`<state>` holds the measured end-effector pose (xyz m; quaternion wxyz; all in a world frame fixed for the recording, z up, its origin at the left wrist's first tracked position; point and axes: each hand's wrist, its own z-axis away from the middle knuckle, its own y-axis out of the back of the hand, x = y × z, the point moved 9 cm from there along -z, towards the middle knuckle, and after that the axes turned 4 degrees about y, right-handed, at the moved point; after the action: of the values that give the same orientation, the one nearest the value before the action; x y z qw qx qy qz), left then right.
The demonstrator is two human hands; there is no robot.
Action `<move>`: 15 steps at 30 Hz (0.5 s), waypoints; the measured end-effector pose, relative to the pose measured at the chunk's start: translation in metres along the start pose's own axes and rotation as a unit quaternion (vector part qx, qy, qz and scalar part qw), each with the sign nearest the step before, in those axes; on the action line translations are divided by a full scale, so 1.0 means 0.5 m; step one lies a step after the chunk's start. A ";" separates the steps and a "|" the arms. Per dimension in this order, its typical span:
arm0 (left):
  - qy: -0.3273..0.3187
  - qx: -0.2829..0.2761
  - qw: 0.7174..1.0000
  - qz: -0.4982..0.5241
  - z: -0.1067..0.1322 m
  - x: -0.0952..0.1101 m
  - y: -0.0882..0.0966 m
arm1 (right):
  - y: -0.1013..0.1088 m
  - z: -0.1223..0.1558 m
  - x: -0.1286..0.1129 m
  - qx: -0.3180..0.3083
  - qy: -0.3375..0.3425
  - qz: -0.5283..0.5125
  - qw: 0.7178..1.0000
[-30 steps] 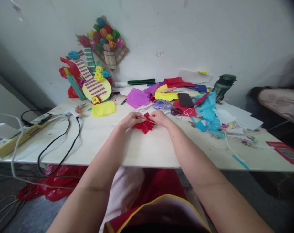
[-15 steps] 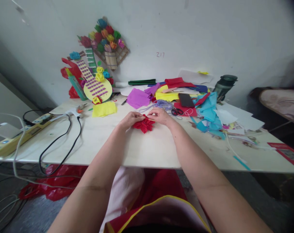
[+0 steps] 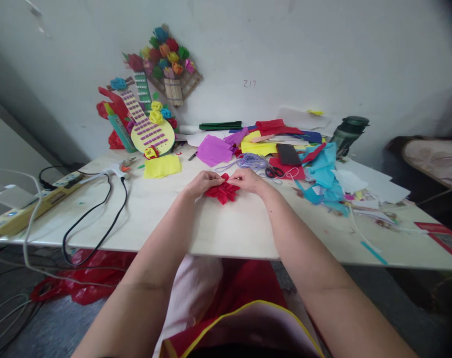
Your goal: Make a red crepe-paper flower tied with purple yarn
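A red paper flower with pointed petals is between my two hands, low over the white table. My left hand pinches its upper left petals, fingers closed. From the other side my right hand closes its thumb and fingertips on the upper right petals. The fingertips of both hands almost meet at the far edge of the flower. Just beyond the right hand lie a tangle of lilac cord and black scissors.
Crepe paper in purple, yellow and blue lies around, with a phone among the sheets. A glue gun and a power strip with cables occupy the left. A dark bottle stands back right.
The whole scene has shifted slightly to the right in view. My right fingers have moved a little on the petals; both hands keep hold of the red flower.
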<state>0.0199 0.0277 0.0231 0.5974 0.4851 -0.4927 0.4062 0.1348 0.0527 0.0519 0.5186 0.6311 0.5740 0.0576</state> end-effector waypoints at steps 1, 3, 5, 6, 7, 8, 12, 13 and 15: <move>0.001 0.000 1.000 0.000 0.001 0.000 0.000 | -0.004 0.000 0.002 -0.007 -0.002 0.002 1.000; 0.001 0.000 1.000 -0.002 0.001 0.002 0.000 | -0.011 0.000 0.006 -0.018 -0.008 0.005 1.000; 0.000 0.000 1.000 -0.005 0.002 0.003 0.000 | -0.016 0.000 0.009 -0.030 -0.017 0.008 0.999; 0.001 -0.001 1.000 -0.006 0.001 0.003 0.000 | -0.018 0.000 0.011 -0.032 -0.022 0.010 0.999; 0.003 -0.001 1.000 -0.008 0.001 0.002 0.000 | -0.018 0.000 0.013 -0.033 -0.025 0.014 0.999; 0.006 -0.002 1.000 -0.009 0.001 0.000 0.000 | -0.017 -0.001 0.014 -0.030 -0.027 0.018 0.999; 0.012 0.004 1.000 -0.004 0.001 -0.003 0.003 | -0.010 -0.002 0.009 -0.008 -0.015 0.036 0.999; 0.010 0.005 1.000 0.004 0.001 -0.002 0.004 | -0.008 -0.002 0.006 -0.002 -0.011 0.040 0.999; 0.007 0.000 1.000 0.029 0.001 -0.003 0.003 | -0.004 -0.003 -0.001 0.009 -0.007 0.049 0.999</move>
<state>0.0179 0.0274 0.0217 0.5891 0.4680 -0.5020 0.4266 0.1326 0.0528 0.0513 0.5138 0.6631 0.5394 0.0737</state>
